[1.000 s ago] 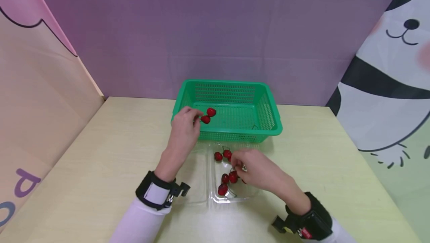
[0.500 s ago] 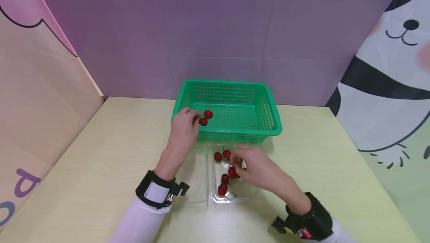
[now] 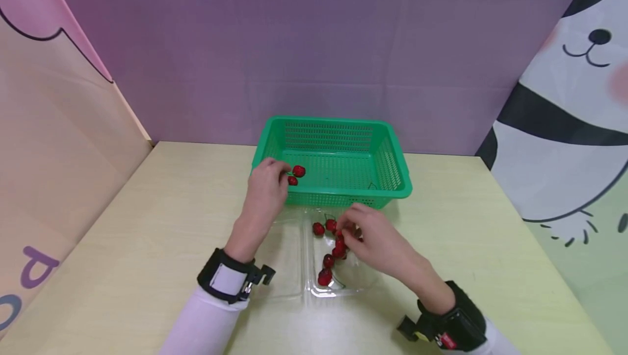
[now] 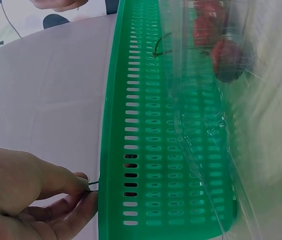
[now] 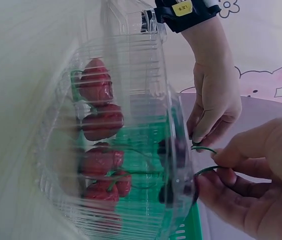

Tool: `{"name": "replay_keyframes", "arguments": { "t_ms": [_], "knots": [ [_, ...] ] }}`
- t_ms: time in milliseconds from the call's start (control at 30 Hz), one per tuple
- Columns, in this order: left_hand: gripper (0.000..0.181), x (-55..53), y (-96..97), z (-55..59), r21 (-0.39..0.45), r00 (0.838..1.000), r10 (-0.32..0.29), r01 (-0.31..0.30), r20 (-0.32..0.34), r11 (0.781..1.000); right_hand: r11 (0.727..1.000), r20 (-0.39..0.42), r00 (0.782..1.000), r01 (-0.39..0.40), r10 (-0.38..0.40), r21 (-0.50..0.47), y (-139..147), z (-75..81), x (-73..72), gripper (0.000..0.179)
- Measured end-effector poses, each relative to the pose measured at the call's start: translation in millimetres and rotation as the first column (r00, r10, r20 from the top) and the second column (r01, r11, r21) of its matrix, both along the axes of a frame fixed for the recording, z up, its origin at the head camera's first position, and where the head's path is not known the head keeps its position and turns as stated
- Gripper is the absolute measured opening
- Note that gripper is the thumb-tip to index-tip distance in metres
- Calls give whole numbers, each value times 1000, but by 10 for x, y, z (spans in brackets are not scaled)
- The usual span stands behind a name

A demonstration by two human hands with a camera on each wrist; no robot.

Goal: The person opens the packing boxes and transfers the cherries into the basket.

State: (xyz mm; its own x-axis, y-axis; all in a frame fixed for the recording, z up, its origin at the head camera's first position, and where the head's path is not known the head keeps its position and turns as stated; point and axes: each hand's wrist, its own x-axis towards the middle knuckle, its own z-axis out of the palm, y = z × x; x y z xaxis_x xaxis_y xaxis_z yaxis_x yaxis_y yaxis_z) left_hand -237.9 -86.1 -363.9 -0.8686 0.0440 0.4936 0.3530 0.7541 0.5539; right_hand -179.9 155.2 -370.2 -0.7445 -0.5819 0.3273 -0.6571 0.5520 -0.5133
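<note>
My left hand [image 3: 265, 188] pinches the thin stems [image 4: 93, 186] of a pair of red cherries [image 3: 299, 171], which hang inside the left end of the green basket [image 3: 338, 198]. In the left wrist view the basket wall mostly hides that fruit. Over the clear plastic box [image 3: 360, 280], my right hand [image 3: 375, 238] holds green stems [image 5: 207, 170] between thumb and fingers. Cherries [image 3: 339, 246] hang below these fingertips, partly covered by the hand. Several other cherries [image 3: 325, 277] lie in the box, some with stems showing.
The box's transparent lid [image 3: 284, 257] lies opened out to the left on the pale wooden table [image 3: 147, 224]. A loose green stem [image 3: 373, 186] shows in the basket's right part. Behind stands a purple backdrop [image 3: 319, 44].
My left hand has shifted slightly left, its cherries moving left and lower over the basket. My right hand has risen a little, drawing the cherries below it upward.
</note>
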Motion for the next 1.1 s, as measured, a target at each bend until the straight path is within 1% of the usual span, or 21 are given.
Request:
{"name": "replay_keyframes", "arguments": {
  "t_ms": [167, 267, 667, 933, 1100],
  "knots": [
    [16, -1, -9, -10, 3, 1000, 0, 0, -12, 1000, 997, 12, 999, 33, -32, -72, -1, 14, -1, 12],
    [16, -2, -14, -17, 2, 1000, -1, 1, -12, 1000, 994, -3, 999, 50, -50, -94, 0, 20, 0, 10],
    [13, -3, -19, -17, 0, 1000, -4, 4, -2, 1000, 992, -40, 996, 70, -75, -107, 10, 34, -6, 12],
    [12, -20, -25, -28, 13, 1000, -6, 6, 18, 1000, 989, -67, 993, 83, -92, -126, 38, 67, -33, 13],
    [13, -20, -33, -33, 13, 1000, -6, 6, 17, 1000, 986, -90, 990, 97, -109, -134, 62, 88, -42, 14]
  ]
}}
